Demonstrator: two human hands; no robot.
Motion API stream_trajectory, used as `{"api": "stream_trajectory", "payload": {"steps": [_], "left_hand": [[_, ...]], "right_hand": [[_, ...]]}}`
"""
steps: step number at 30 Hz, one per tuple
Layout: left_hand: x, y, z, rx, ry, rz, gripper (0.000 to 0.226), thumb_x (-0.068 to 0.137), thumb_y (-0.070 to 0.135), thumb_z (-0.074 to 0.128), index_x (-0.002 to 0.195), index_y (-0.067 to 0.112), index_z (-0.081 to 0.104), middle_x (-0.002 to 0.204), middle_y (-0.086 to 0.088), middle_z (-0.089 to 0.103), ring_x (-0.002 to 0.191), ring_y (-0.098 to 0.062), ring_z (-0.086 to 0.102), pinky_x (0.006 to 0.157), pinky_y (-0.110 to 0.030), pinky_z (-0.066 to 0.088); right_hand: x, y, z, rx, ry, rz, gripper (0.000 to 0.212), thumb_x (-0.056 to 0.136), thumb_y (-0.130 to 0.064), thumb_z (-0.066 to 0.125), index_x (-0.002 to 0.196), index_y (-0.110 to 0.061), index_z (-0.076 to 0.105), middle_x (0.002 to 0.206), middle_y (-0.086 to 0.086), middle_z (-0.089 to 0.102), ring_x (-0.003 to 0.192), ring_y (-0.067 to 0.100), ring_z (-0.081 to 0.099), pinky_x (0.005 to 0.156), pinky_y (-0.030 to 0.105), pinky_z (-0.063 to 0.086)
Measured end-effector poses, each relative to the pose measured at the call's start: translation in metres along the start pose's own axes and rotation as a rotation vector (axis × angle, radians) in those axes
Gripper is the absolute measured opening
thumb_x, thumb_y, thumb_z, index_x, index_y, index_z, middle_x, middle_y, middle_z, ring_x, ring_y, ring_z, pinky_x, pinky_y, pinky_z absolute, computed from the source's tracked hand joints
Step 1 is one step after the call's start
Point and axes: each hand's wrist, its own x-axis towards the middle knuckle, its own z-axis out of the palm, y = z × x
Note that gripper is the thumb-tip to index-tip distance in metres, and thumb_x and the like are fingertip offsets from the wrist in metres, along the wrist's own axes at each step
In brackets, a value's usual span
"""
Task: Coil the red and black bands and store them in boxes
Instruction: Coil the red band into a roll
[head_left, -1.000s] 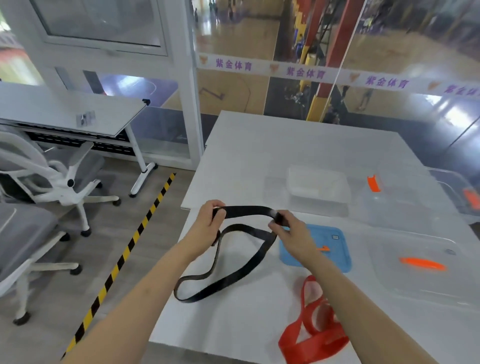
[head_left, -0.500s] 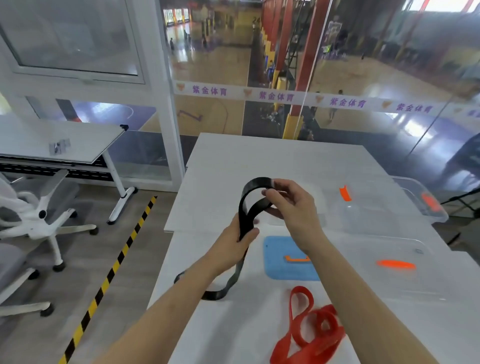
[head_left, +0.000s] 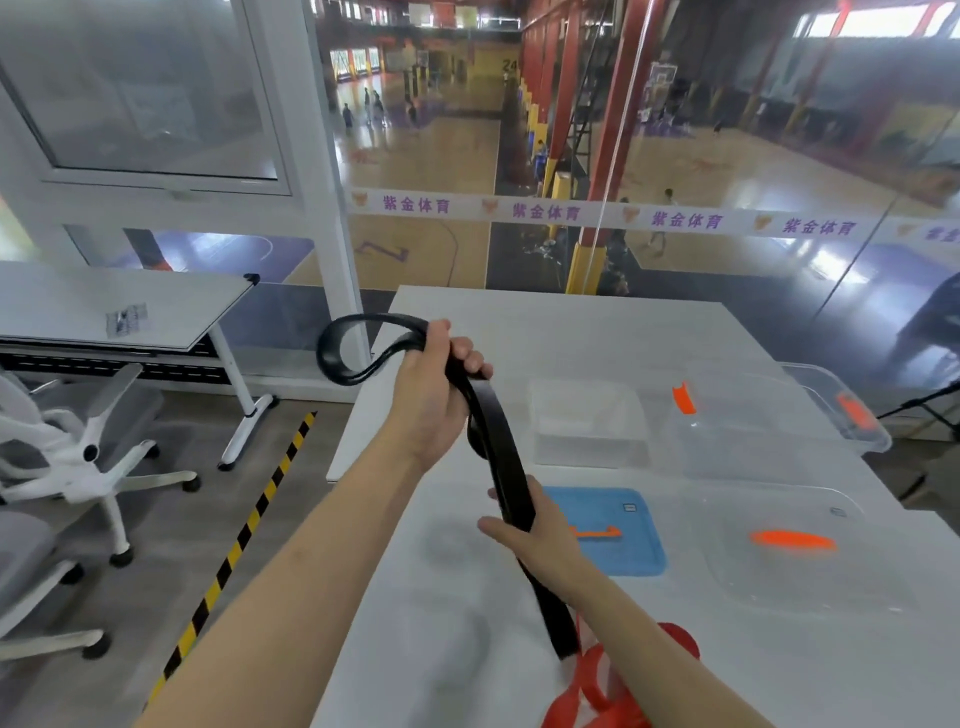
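Head view is showing the left hand (head_left: 431, 397) clenching the black band (head_left: 493, 441), one loop poking out, and the right hand (head_left: 537, 527) gripping it lower down. Coiling is only beginning, I'd say; the red band (head_left: 592, 673) is lying loose on the surface (head_left: 571, 332), clear boxes (head_left: 753, 431) waiting.

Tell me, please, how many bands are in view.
2. The left hand and right hand grip the black band above the table; the red band lies at its near edge, partly hidden.
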Motion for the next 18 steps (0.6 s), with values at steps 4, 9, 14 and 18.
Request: {"api": "stream_trajectory", "payload": {"steps": [4,9,14,18], "left_hand": [[0.007,-0.013,0.005,0.158,-0.027,0.029,0.014,0.111,0.028,0.039,0.106,0.017,0.047,0.072,0.004,0.042,0.064,-0.013,0.042,0.071,-0.031,0.039],[0.004,-0.068,0.009,0.553,-0.124,0.036,0.018,0.108,0.029,0.045,0.126,0.027,0.044,0.076,0.006,0.043,0.068,-0.013,0.043,0.074,-0.034,0.042],[-0.018,-0.116,0.063,0.577,-0.25,-0.004,0.015,0.109,0.019,0.042,0.124,0.024,0.042,0.075,0.006,0.042,0.064,-0.012,0.041,0.069,-0.031,0.04],[-0.046,-0.154,0.112,0.612,-0.336,-0.022,0.013,0.11,0.02,0.042,0.12,0.028,0.044,0.075,0.005,0.039,0.063,-0.011,0.04,0.069,-0.031,0.039]], "right_hand": [[-0.014,0.009,-0.042,-0.006,0.168,0.045,0.033,0.082,-0.042,0.083,0.095,-0.019,0.063,0.079,0.004,0.067,0.075,0.019,0.065,0.075,0.036,0.054],[-0.059,0.029,-0.117,-0.187,0.149,0.069,0.035,0.079,-0.026,0.086,0.104,-0.034,0.061,0.086,-0.014,0.067,0.079,0.002,0.066,0.07,0.018,0.045],[-0.114,0.065,-0.184,-0.387,0.216,0.145,0.036,0.083,-0.018,0.077,0.102,-0.042,0.058,0.078,-0.011,0.063,0.063,0.002,0.057,0.06,0.014,0.043],[-0.16,0.111,-0.235,-0.461,0.219,0.292,0.028,0.082,-0.017,0.067,0.087,-0.041,0.053,0.071,-0.007,0.061,0.064,0.015,0.06,0.06,0.028,0.045]]}}
